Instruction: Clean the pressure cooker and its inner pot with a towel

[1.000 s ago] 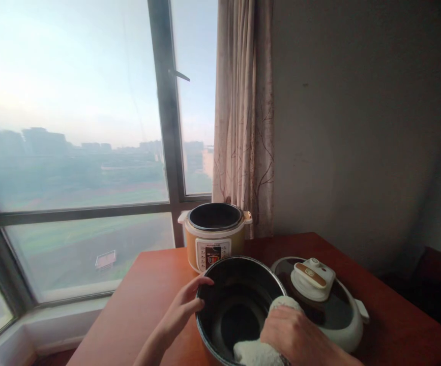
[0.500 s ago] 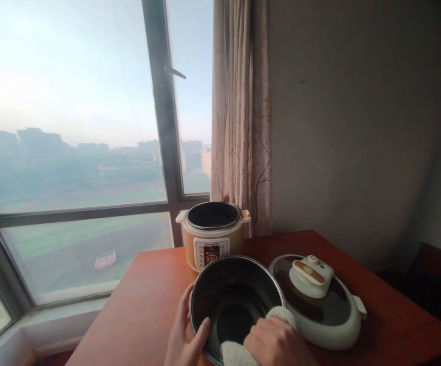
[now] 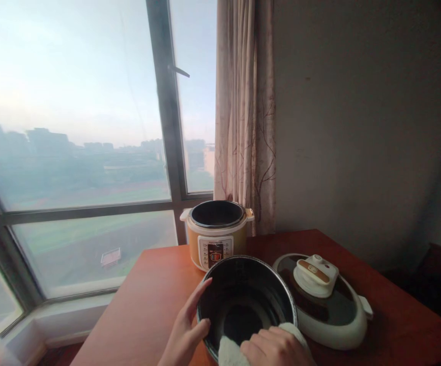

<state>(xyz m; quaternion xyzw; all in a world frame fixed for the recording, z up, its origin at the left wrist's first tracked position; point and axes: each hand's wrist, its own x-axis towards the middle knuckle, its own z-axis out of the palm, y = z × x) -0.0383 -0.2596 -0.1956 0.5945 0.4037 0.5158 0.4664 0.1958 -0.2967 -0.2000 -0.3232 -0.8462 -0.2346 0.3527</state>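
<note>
A black inner pot (image 3: 248, 287) with a thin silvery rim is tilted toward me at the front of the table. My left hand (image 3: 188, 320) grips its left side, thumb over the rim and fingers against the outer wall. Bunched in my right hand (image 3: 275, 346) is a pale cloth (image 3: 231, 352), pressed at the near right part of the pot's rim. The pot's underside is hidden. Behind it stands the yellow and white electric pressure cooker (image 3: 197, 244), lidless, its dark cavity showing.
The cooker's lid (image 3: 348, 328), with a white knob on top, lies on the reddish-brown table (image 3: 128, 310) to the right of the pot. A curtain (image 3: 239, 112) hangs behind the cooker. On the left is a large window (image 3: 90, 127).
My left hand has shifted up along the pot's left rim. The cloth in my right hand sits slightly lower on the near rim. The whole view has moved slightly.
</note>
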